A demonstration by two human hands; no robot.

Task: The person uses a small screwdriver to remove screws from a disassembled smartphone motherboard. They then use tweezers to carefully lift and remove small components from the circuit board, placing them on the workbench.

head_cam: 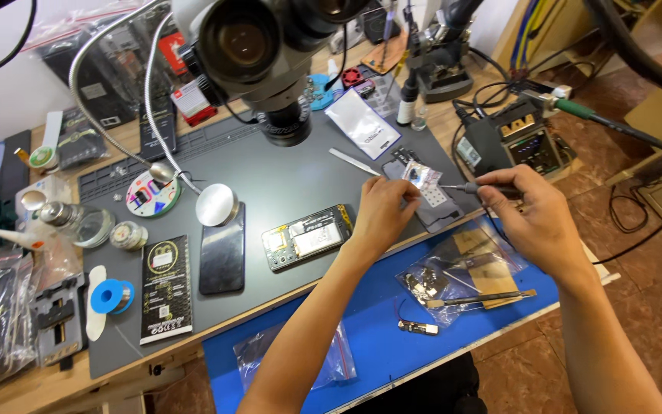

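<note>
My left hand (383,208) pinches a small clear plastic packet (421,178) above the right part of the grey work mat (285,184). My right hand (529,216) grips a thin pointed tool (461,187) whose tip touches the packet. A dark phone panel (438,205) lies just under the packet. An opened phone (308,236) with its insides showing lies on the mat left of my left wrist.
A microscope head (270,54) hangs over the mat. A black phone (222,249), a blue solder spool (113,296) and a dark packet (166,287) lie left. A soldering station (519,138) stands right. Clear bags (453,280) and tweezers (480,297) rest on the blue mat (377,337).
</note>
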